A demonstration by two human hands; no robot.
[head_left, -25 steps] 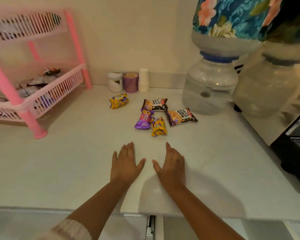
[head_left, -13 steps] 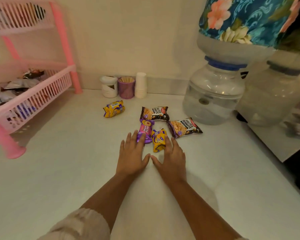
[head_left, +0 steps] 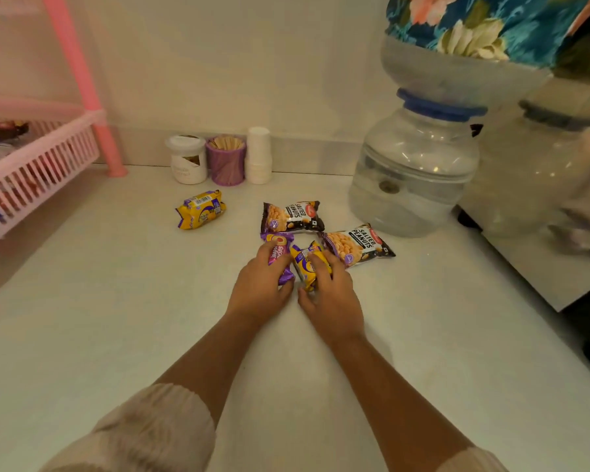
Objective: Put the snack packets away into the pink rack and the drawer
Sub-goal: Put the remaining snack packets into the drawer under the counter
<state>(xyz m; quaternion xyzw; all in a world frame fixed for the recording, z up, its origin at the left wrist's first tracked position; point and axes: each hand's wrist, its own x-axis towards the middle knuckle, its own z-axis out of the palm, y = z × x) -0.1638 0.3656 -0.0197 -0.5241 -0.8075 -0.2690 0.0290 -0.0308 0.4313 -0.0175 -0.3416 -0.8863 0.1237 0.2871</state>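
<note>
Two hands rest on packets: left hand (head_left: 260, 287) curls over the purple packet (head_left: 280, 255), right hand (head_left: 331, 294) over the yellow packet (head_left: 307, 264) at its 3 o'clock; grip unclear.

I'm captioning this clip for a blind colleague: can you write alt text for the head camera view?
Two bare hands reach across a pale counter: the left hand closes on a purple packet, the right hand on a yellow packet. Two salted peanut packets and another yellow packet lie beyond, with a pink rack at left.
</note>
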